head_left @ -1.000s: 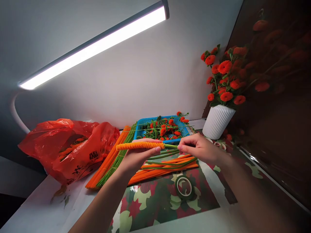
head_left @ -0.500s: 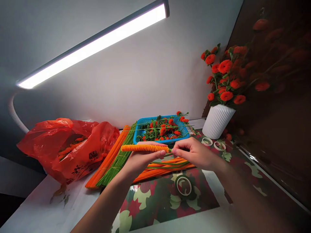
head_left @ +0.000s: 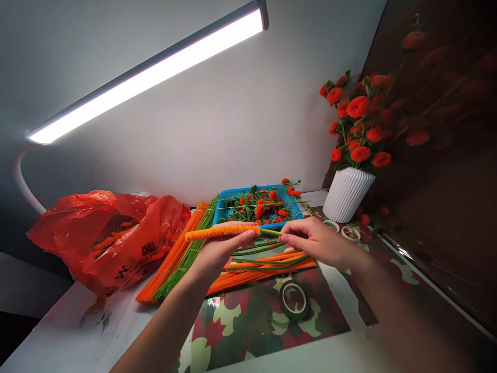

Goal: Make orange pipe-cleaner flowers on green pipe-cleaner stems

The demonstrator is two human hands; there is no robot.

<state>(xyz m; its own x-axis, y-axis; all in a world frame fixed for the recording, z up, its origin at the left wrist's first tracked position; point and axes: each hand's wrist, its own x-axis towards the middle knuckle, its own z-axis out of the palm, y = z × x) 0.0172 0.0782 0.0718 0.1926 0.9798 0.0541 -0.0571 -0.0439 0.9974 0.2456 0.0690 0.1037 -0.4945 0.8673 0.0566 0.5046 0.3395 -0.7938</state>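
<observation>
My left hand [head_left: 223, 248] is closed around an orange coiled pipe cleaner [head_left: 209, 232], its thumb pressing near the right end. From that end a green pipe cleaner stem [head_left: 271, 232] sticks out to the right. My right hand [head_left: 314, 241] pinches the stem's far end between thumb and fingertips. Whether the stem runs on inside the coil is hidden. Below the hands lie loose orange pipe cleaners [head_left: 256, 273] with several green ones among them. A roll of dark green tape [head_left: 294, 300] lies nearer to me on the camouflage-patterned mat [head_left: 256, 331].
Behind my hands stands a blue basket [head_left: 218, 207] of small orange flowers. Bundled orange and green pipe cleaners [head_left: 182, 259] and a red plastic bag [head_left: 116, 238] lie left. A white vase [head_left: 347, 196] of orange flowers and tape rolls [head_left: 350, 233] are right. A lamp [head_left: 155, 72] hangs above.
My hands have moved apart: the left went leftward with the orange coil, the right slightly rightward. A longer stretch of green stem now shows between them.
</observation>
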